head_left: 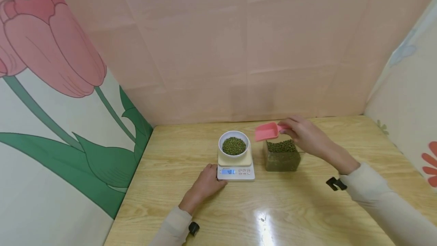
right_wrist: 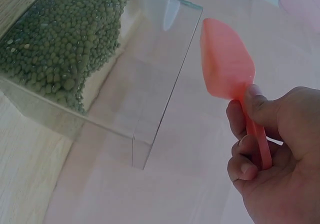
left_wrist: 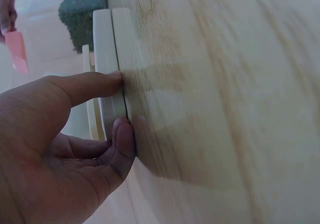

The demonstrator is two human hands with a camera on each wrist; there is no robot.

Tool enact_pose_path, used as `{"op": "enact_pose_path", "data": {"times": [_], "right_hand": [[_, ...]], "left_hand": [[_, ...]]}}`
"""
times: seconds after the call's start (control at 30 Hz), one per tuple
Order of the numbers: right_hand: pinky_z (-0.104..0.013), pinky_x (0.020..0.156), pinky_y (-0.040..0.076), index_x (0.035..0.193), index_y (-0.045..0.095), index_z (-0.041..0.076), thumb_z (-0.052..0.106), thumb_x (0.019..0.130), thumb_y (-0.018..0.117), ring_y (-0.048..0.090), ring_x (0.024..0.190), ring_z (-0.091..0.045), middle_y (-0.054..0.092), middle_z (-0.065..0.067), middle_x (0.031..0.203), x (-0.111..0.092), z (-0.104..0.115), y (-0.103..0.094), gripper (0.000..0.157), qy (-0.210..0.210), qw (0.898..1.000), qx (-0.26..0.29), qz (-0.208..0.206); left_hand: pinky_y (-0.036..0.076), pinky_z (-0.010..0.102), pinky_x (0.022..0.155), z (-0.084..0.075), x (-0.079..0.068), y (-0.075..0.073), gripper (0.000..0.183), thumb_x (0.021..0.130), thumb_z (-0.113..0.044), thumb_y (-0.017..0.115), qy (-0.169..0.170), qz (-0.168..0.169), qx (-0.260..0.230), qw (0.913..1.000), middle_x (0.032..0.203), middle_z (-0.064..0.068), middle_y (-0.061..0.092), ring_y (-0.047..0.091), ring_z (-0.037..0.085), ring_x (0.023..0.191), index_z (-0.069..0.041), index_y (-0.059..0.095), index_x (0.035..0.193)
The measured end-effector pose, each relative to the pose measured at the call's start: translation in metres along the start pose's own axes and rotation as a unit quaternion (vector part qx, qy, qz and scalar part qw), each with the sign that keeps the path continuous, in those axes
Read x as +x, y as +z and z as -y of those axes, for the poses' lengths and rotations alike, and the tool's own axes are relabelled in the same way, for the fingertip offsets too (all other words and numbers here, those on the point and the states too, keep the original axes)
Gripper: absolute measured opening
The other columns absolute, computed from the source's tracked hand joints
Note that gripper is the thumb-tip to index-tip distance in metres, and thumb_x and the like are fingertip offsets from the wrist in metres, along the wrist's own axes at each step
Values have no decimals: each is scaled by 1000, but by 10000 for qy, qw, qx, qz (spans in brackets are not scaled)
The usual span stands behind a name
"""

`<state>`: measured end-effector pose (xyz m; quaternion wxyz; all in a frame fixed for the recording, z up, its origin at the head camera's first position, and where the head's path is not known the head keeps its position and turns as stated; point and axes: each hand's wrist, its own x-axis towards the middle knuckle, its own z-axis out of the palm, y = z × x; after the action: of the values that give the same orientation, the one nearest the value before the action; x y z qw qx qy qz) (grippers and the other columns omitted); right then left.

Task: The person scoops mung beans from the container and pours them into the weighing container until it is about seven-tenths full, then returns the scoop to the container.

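Note:
A white kitchen scale point(head_left: 235, 162) with a lit display stands on the table, carrying a white bowl point(head_left: 220, 141) of green mung beans point(head_left: 233, 146). My left hand point(head_left: 207, 183) grips the scale's front left corner, its thumb and fingertips on the edge point(left_wrist: 107, 39) low by the tabletop in the left wrist view. Up in the air, my right hand point(head_left: 304, 133) holds a pink scoop point(head_left: 267, 131) by its handle, between the bowl and a clear box point(head_left: 282, 163). No beans show in the scoop. More beans point(right_wrist: 65, 39) lie heaped to one side of the box in the right wrist view.
The wooden table point(head_left: 164, 155) meets a pink-covered back wall point(head_left: 205, 67). On the left is a panel with painted tulips point(head_left: 54, 44), on the right one with a red flower point(head_left: 431, 162). A glare spot point(head_left: 263, 227) shines near the front.

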<state>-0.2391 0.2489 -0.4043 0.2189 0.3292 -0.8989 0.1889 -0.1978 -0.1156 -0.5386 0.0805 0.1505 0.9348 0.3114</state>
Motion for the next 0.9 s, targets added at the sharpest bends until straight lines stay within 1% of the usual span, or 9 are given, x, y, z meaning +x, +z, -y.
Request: {"op": "enact_pose_path", "data": {"times": [0.2, 0.33, 0.43, 0.6, 0.8, 0.9], "right_hand": [[-51, 83, 62, 111, 74, -4, -5, 90, 79, 71, 98, -34, 74, -16, 107, -7, 0, -9, 22, -68, 9999, -89, -80], [-54, 86, 61, 111, 74, -4, -5, 89, 80, 71, 100, -36, 75, -18, 107, -11, -2, -15, 24, -93, 9998, -134, -91], [-54, 85, 60, 111, 74, -5, -7, 86, 81, 71, 99, -37, 75, -18, 107, -14, -6, -17, 25, -189, 9995, -176, -176], [-51, 80, 60, 108, 74, -5, -10, 83, 82, 70, 93, -33, 74, -16, 102, -17, -11, -20, 27, -339, 9985, -283, -322], [-50, 77, 61, 106, 74, -5, -12, 81, 83, 70, 89, -32, 73, -14, 99, -20, -18, -23, 28, -320, 9983, -335, -348], [-51, 76, 61, 106, 74, -5, -11, 81, 83, 70, 88, -31, 73, -14, 98, -21, -22, -25, 27, -307, 9983, -398, -293]], "left_hand": [[59, 46, 93, 1, 1, 1, 49, 90, -24, 84, 16, 13, 25, 10000, 116, 13, 67, 63, 23, 103, -1, 68, 130], [59, 46, 93, 1, 2, 1, 48, 90, -24, 84, 0, 7, 16, 10000, 116, 13, 67, 63, 23, 103, -2, 68, 130], [58, 46, 93, 2, 1, 1, 46, 90, -24, 83, 8, -9, 12, 10000, 115, 12, 68, 63, 22, 103, -2, 69, 129], [58, 45, 92, 3, 1, 2, 45, 90, -24, 83, 55, -38, 37, 10000, 114, 11, 68, 62, 21, 102, -4, 70, 128], [59, 44, 91, 4, 1, 2, 45, 90, -23, 83, 73, -42, 35, 10000, 114, 11, 68, 62, 21, 102, -4, 70, 129], [59, 44, 92, 4, 1, 2, 47, 90, -23, 83, 55, -49, 43, 10000, 114, 11, 68, 63, 21, 102, -3, 69, 130]]}}
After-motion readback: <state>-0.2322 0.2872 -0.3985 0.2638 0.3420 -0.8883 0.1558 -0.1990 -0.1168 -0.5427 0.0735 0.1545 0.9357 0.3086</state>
